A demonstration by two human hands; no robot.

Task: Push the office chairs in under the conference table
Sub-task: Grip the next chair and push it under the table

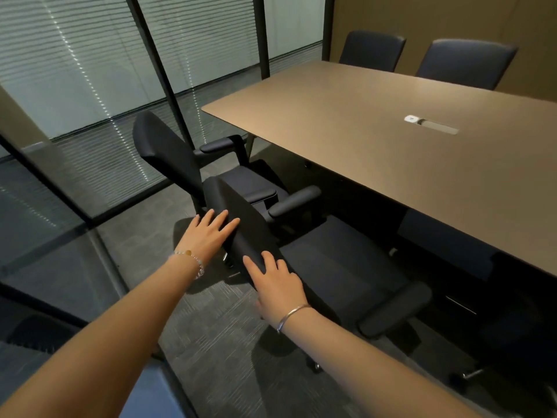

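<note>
There are four office chairs: two on the near side (331,267) (187,158) and two on the far side (372,49) (465,63). There is one conference table (376,140) and two hands (208,235) (278,286).

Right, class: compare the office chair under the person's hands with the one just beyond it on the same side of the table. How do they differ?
1. The near chair has both hands, left and right, flat on its backrest; nobody touches the far chair.
2. The near chair sits alongside the conference table's long edge; the far chair sits by the table's corner.
3. The far chair's back stands closer to the glass wall.

Both are dark, have armrests, and are not fully pushed in.
</note>
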